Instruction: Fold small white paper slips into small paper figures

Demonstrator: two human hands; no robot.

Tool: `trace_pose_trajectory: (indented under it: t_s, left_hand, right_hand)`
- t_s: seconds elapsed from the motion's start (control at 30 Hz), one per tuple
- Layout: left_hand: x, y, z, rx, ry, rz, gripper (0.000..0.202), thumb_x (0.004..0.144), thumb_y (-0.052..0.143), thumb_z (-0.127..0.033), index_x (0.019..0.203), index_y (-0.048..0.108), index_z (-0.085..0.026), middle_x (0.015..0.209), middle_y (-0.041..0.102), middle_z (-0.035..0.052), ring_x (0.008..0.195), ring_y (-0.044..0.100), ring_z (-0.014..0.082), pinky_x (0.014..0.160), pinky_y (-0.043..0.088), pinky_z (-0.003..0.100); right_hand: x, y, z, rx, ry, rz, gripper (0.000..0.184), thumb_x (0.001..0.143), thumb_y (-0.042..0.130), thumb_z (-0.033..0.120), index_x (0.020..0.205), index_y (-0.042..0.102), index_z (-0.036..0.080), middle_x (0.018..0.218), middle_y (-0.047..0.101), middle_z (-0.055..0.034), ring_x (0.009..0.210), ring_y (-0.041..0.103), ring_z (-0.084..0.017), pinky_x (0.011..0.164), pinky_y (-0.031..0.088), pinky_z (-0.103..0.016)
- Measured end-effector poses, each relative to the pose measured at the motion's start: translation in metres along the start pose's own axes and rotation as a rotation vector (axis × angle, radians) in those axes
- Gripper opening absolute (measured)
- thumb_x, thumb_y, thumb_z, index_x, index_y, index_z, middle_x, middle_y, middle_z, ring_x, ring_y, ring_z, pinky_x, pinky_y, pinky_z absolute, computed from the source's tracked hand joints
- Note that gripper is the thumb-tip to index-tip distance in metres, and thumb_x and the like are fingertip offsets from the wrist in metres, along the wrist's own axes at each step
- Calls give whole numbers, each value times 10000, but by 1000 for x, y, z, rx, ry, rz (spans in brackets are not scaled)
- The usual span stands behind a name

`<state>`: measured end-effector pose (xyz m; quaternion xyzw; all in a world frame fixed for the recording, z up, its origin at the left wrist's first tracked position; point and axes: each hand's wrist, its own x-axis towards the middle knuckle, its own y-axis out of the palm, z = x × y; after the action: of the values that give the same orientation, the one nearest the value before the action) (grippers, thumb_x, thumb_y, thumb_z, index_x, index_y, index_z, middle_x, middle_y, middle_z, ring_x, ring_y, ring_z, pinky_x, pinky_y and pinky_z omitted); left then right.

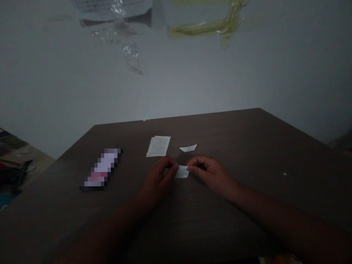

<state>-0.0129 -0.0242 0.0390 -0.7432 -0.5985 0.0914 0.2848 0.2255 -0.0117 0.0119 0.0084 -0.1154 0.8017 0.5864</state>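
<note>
Between my two hands is a small piece of folded paper [182,172] with print or writing on it. My left hand [162,174] pinches its left edge between thumb and fingers. At its upper right corner, the thumb and index finger of my right hand [207,170] are pinched on it too. Just beyond my hands lies a little folded paper boat [188,148]. A stack of printed paper sheets [158,146] rests on the table to the left of the boat. My fingertips partly hide the edges of the held paper.
A phone [102,170], its screen blurred out, lies on the dark wooden table [236,135] left of my hands. A tiny white scrap [285,174] is far to the right. Behind the table's back edge stands a pale wall [176,84] with tape on it.
</note>
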Motion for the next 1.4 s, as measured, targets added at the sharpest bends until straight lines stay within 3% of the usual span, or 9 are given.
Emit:
trace_pose_trajectory:
  t_s: [0.2, 0.33, 0.5, 0.63, 0.83, 1.0, 1.3, 1.4]
  left_hand:
    - [4, -1, 4, 97, 18, 29, 243, 1113, 599, -439, 958, 678, -269, 1015, 766, 56, 991, 698, 284, 969, 604, 441]
    - [12, -2, 15, 242, 97, 152, 190, 1091, 601, -364, 985, 707, -247, 1061, 780, 75, 1049, 701, 301, 1044, 587, 487]
    - [13, 7, 19, 314, 91, 305, 166, 1084, 626, -280, 936, 689, -239, 1009, 764, 59, 1014, 686, 292, 1011, 541, 462]
    - [9, 16, 12, 433, 72, 362, 169, 1042, 637, -183, 882, 632, -236, 978, 738, 59, 1046, 688, 322, 1058, 505, 507]
    - [7, 18, 6, 489, -49, 327, 203, 1016, 681, -187, 838, 608, -251, 913, 709, 53, 1017, 703, 347, 1072, 505, 522]
    - [6, 16, 2, 520, -78, 288, 235, 994, 677, -181, 799, 571, -261, 873, 687, 50, 1001, 700, 343, 1058, 504, 503]
    - [5, 18, 4, 486, -54, 265, 282, 921, 730, -173, 744, 532, -269, 783, 632, 36, 947, 677, 353, 1073, 515, 529]
    - [4, 18, 1, 539, -63, 271, 244, 930, 735, -153, 771, 582, -256, 824, 685, 50, 976, 696, 353, 1091, 525, 550]
  right_hand:
    - [4, -2, -6, -20, 18, 9, 92, 1031, 800, 323, 955, 794, 272, 975, 818, -26, 946, 748, -244, 919, 607, -397]
    - [13, -7, -16, -75, 28, 54, 143, 1042, 772, 310, 905, 770, 271, 903, 776, -11, 885, 715, -233, 873, 576, -384]
    - [20, -11, -28, -213, -127, 98, 207, 1056, 759, 261, 850, 755, 274, 964, 772, -36, 960, 727, -251, 935, 593, -409]
    - [22, -11, -36, -391, -227, 116, 202, 1038, 808, 201, 853, 758, 263, 995, 766, -53, 1031, 733, -272, 1052, 590, -468]
    - [19, -15, -34, -514, -302, 145, 116, 1058, 796, 168, 1008, 783, 272, 1155, 780, -86, 1187, 727, -302, 1093, 596, -497]
    - [14, -15, -29, -586, -380, 281, 112, 1082, 768, 171, 1035, 809, 263, 1070, 761, -70, 1059, 718, -280, 1033, 596, -478]
    - [16, -6, -34, -620, -375, 287, 125, 1072, 791, 157, 1024, 827, 267, 1059, 779, -60, 1044, 716, -268, 1015, 570, -451]
    - [16, -5, -35, -634, -376, 292, 130, 1077, 792, 150, 1010, 820, 258, 1048, 780, -57, 1038, 710, -261, 1007, 560, -439]
